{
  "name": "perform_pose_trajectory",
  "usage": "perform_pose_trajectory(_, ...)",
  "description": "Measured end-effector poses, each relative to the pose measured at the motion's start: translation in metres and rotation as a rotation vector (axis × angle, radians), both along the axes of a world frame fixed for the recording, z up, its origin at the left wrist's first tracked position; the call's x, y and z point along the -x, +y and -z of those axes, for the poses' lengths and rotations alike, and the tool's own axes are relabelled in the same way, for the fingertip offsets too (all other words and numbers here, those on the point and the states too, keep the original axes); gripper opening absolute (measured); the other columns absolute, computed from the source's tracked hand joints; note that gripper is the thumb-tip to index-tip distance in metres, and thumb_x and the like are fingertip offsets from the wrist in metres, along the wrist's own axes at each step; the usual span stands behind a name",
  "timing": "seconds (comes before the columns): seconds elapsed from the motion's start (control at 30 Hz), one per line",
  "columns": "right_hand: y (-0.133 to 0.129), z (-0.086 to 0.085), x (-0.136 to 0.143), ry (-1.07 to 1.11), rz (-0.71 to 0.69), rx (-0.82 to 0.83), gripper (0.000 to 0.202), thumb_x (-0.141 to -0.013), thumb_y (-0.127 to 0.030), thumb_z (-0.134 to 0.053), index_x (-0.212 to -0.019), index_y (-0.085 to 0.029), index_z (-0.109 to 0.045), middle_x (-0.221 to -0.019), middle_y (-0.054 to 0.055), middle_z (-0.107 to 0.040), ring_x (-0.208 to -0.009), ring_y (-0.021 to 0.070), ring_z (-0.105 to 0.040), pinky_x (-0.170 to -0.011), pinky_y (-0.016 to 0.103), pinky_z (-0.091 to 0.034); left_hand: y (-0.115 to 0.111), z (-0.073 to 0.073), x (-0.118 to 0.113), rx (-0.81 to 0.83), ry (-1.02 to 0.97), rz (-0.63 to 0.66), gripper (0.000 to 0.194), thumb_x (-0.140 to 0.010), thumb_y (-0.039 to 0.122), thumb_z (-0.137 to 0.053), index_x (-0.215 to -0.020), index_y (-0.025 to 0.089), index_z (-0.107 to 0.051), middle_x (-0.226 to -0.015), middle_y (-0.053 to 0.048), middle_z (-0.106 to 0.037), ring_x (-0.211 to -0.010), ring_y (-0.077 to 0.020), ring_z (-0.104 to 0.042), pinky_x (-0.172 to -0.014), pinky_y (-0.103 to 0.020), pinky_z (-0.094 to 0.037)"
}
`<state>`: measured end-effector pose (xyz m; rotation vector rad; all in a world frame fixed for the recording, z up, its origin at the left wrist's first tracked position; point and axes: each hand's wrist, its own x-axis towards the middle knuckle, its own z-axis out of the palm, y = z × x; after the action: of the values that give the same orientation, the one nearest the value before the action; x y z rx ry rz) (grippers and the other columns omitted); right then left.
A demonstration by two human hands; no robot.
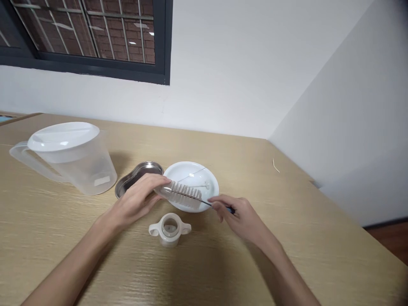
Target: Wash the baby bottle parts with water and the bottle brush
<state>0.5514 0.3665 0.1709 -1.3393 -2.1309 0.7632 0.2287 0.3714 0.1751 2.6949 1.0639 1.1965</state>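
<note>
My left hand (142, 194) is closed around a clear bottle (163, 192), largely covered by the fingers. A bottle brush (186, 195) with white bristles meets the bottle's open end; how far it reaches inside I cannot tell. Its thin dark handle is pinched in my right hand (234, 212). Both hands are over the near rim of a white bowl (211, 178), in which a thin wire-like tool (204, 185) lies. In front of the bowl, a small cup with a white two-handled ring (170, 230) stands upright on the table.
A lidded translucent pitcher (79, 168) stands at the left on the wooden table (306, 229). A steel kidney dish (153, 166) sits between pitcher and bowl, partly behind my left hand. A thin pale strip (276, 165) lies far right. Walls and a barred window (95, 34) bound the back.
</note>
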Motion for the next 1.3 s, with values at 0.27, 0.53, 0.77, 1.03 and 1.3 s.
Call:
perform_pose_trajectory(0.27,0.007,0.012,0.001,0.040,-0.003,-0.523,0.004,-0.093,-0.027,-0.062,-0.094,-0.023,-0.060,-0.086,0.003,-0.064,-0.067,0.0146,-0.057,-0.058,0.028,-0.046,0.003,-0.003,0.003,0.127,0.050,-0.129,0.047,-0.095,0.025,-0.058,-0.139,0.026,-0.044,-0.133,-0.009,-0.061,-0.122,-0.0248,-0.059,-0.104,-0.045,-0.050)
perform_pose_trajectory(0.53,0.010,0.011,0.002,0.188,-0.013,-0.590,0.009,-0.091,-0.026,-0.067,-0.098,-0.022,-0.070,-0.084,0.004,-0.070,-0.071,0.0167,-0.061,-0.060,0.029,-0.048,0.004,0.006,0.000,0.089,0.009,-0.081,0.040,-0.092,0.018,-0.060,-0.130,0.026,-0.052,-0.123,-0.007,-0.065,-0.114,-0.0223,-0.063,-0.098,-0.041,-0.054)
perform_pose_trajectory(0.77,0.004,0.012,0.009,0.116,0.057,-0.236,0.041,-0.098,-0.045,-0.051,-0.074,-0.017,-0.070,-0.058,-0.002,-0.056,-0.051,0.0113,-0.046,-0.048,0.025,-0.033,0.003,0.002,0.000,0.037,-0.024,-0.027,0.044,-0.092,0.013,-0.058,-0.134,0.026,-0.049,-0.125,-0.008,-0.064,-0.118,-0.0225,-0.060,-0.101,-0.043,-0.052)
perform_pose_trajectory(1.03,0.008,0.017,0.007,0.146,0.067,-0.429,0.027,-0.086,-0.037,-0.072,-0.104,-0.022,-0.061,-0.089,0.004,-0.065,-0.066,0.0143,-0.057,-0.056,0.027,-0.047,0.006,-0.001,0.012,0.146,0.050,-0.156,0.047,-0.093,0.032,-0.063,-0.137,0.028,-0.047,-0.131,-0.008,-0.062,-0.120,-0.0253,-0.060,-0.100,-0.044,-0.053)
perform_pose_trajectory(1.3,0.010,0.019,0.009,0.217,0.038,-0.515,0.016,-0.095,-0.032,-0.060,-0.087,-0.020,-0.068,-0.076,0.004,-0.064,-0.063,0.0154,-0.056,-0.051,0.028,-0.041,0.006,0.002,0.006,0.120,0.054,-0.098,0.040,-0.093,0.019,-0.058,-0.132,0.028,-0.052,-0.124,-0.007,-0.063,-0.116,-0.0237,-0.061,-0.098,-0.042,-0.054)
